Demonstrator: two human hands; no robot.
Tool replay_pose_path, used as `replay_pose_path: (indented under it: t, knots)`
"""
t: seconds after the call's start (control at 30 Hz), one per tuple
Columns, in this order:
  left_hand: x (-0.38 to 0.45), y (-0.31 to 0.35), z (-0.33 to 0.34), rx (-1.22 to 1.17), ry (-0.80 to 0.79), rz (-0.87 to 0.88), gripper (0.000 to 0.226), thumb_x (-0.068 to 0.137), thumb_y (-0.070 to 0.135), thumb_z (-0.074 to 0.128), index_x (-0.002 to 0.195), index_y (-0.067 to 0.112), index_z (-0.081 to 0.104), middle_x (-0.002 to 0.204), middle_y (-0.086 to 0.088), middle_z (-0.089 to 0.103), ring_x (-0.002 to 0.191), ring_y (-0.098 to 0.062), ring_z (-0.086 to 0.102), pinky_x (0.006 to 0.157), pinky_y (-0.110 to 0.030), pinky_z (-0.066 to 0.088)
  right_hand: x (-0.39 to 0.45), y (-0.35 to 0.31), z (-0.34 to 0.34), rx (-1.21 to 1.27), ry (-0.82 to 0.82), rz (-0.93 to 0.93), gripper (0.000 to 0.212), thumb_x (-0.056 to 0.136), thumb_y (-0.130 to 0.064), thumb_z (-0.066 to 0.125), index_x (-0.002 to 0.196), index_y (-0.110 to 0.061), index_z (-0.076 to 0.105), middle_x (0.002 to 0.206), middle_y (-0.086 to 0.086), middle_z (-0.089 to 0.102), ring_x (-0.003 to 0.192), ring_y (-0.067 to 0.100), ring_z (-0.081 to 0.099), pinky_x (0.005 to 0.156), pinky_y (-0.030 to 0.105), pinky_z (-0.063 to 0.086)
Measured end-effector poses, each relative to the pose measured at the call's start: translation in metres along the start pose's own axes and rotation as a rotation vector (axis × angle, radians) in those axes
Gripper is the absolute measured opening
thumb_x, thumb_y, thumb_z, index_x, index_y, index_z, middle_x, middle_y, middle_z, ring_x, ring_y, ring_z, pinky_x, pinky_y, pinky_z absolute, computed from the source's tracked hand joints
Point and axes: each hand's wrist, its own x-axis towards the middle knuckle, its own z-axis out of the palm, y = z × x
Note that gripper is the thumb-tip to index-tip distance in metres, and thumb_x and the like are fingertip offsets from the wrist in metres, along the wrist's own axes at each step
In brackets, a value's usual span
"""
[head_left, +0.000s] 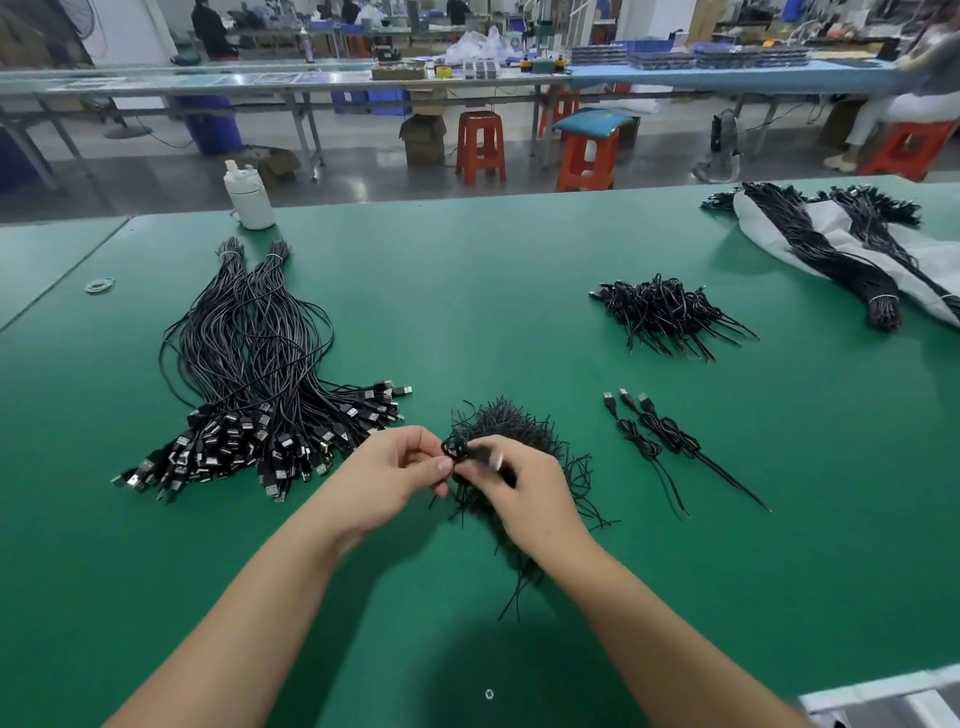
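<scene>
The green table (519, 260) carries two cable bundles (249, 364) at left, rubber bands (100, 284) and a white bottle (250, 200) beyond them, a tie pile (514, 421) at centre, three coiled cables (670, 436) right of it, a coil heap (670, 312) farther back, and a white bag (828, 228) far right.

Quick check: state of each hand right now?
Left hand: closed, pinching the coiled black cable.
Right hand: closed on the same cable; its fingertips are blurred.

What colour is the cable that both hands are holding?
The cable is black, seen best in the head view.
</scene>
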Motion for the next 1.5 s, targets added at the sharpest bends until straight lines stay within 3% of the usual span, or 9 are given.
replay_pose_path:
  t: [0.1, 0.27, 0.47, 0.7, 0.83, 0.93, 1.1, 1.33, 1.5]
  knots:
    - [0.000, 0.001, 0.005, 0.162, 0.098, 0.128, 0.011, 0.094, 0.013, 0.065, 0.085, 0.019, 0.063, 0.067, 0.005, 0.061, 0.063, -0.011, 0.053, 0.067, -0.031, 0.043, 0.005, -0.003, 0.000, 0.282, 0.023, 0.209, 0.010, 0.089, -0.024, 0.074, 0.099, -0.022, 0.074, 0.084, -0.015, 0.073, 0.081, -0.004, 0.066, 0.079, 0.018, 0.049]
    - [-0.005, 0.002, 0.015, 0.537, 0.297, 0.382, 0.022, 0.093, 0.018, 0.064, 0.082, 0.033, 0.053, 0.078, 0.015, 0.059, 0.074, -0.006, 0.053, 0.068, -0.018, 0.038, 0.007, -0.008, 0.001, 0.547, -0.013, 0.310, 0.013, 0.096, -0.017, 0.066, 0.104, -0.011, 0.074, 0.081, 0.004, 0.075, 0.076, 0.018, 0.065, 0.083, 0.038, 0.055]
    - [-0.009, 0.003, 0.019, 0.914, 0.363, 0.757, 0.011, 0.094, 0.018, 0.052, 0.084, 0.015, 0.057, 0.081, 0.004, 0.058, 0.071, -0.014, 0.038, 0.069, -0.030, 0.033, 0.009, -0.009, -0.003, 0.695, -0.069, 0.373, 0.005, 0.098, -0.014, 0.062, 0.102, -0.012, 0.059, 0.072, 0.009, 0.071, 0.063, 0.018, 0.067, 0.066, 0.030, 0.054]
    - [-0.007, -0.001, 0.014, 0.569, 0.354, 0.463, 0.019, 0.093, 0.011, 0.063, 0.085, 0.027, 0.055, 0.079, 0.017, 0.057, 0.076, -0.008, 0.052, 0.070, -0.019, 0.038, 0.009, -0.007, -0.015, 0.701, -0.255, 0.276, 0.024, 0.099, 0.000, 0.055, 0.115, -0.010, 0.070, 0.098, 0.012, 0.076, 0.094, 0.019, 0.072, 0.084, 0.027, 0.057]
    - [-0.007, 0.000, 0.015, 0.494, 0.358, 0.393, 0.024, 0.092, 0.013, 0.065, 0.080, 0.031, 0.053, 0.074, 0.013, 0.058, 0.076, -0.006, 0.053, 0.064, -0.012, 0.036, 0.010, -0.008, -0.014, 0.546, -0.227, 0.224, 0.023, 0.096, -0.001, 0.061, 0.111, -0.014, 0.072, 0.091, 0.005, 0.074, 0.078, 0.013, 0.068, 0.071, 0.023, 0.055]
    - [-0.009, 0.002, 0.018, 0.533, 0.346, 0.439, 0.018, 0.092, 0.013, 0.065, 0.083, 0.025, 0.055, 0.075, 0.012, 0.057, 0.073, -0.009, 0.052, 0.064, -0.014, 0.037, 0.012, -0.006, -0.017, 0.393, -0.140, 0.203, 0.010, 0.095, -0.017, 0.066, 0.094, -0.021, 0.075, 0.074, -0.007, 0.064, 0.055, 0.014, 0.051, 0.060, 0.020, 0.045]
    - [-0.008, 0.005, 0.020, 0.858, 0.350, 0.665, 0.012, 0.091, 0.005, 0.061, 0.085, 0.014, 0.055, 0.080, 0.001, 0.056, 0.068, -0.024, 0.049, 0.067, -0.032, 0.036, 0.012, -0.005, -0.015, 0.456, -0.184, 0.301, 0.018, 0.099, -0.025, 0.061, 0.095, -0.017, 0.076, 0.055, 0.001, 0.058, 0.042, 0.013, 0.042, 0.045, 0.023, 0.039]
    - [-0.006, -0.007, 0.024, 0.994, 0.291, 0.827, 0.026, 0.073, -0.010, 0.068, 0.087, 0.010, 0.059, 0.083, -0.002, 0.054, 0.072, -0.022, 0.044, 0.069, -0.031, 0.039, 0.013, -0.003, -0.017, 0.538, -0.226, 0.361, 0.013, 0.100, -0.021, 0.058, 0.113, -0.019, 0.058, 0.074, 0.011, 0.073, 0.036, 0.013, 0.032, 0.036, 0.019, 0.025]
    - [-0.011, -0.004, 0.025, 0.790, 0.291, 0.680, 0.009, 0.090, 0.005, 0.058, 0.090, 0.014, 0.054, 0.084, 0.002, 0.053, 0.072, -0.017, 0.048, 0.069, -0.030, 0.042, 0.012, -0.003, -0.023, 0.552, -0.310, 0.319, 0.022, 0.103, -0.014, 0.050, 0.110, -0.017, 0.071, 0.083, 0.010, 0.075, 0.042, 0.008, 0.040, 0.037, 0.019, 0.033]
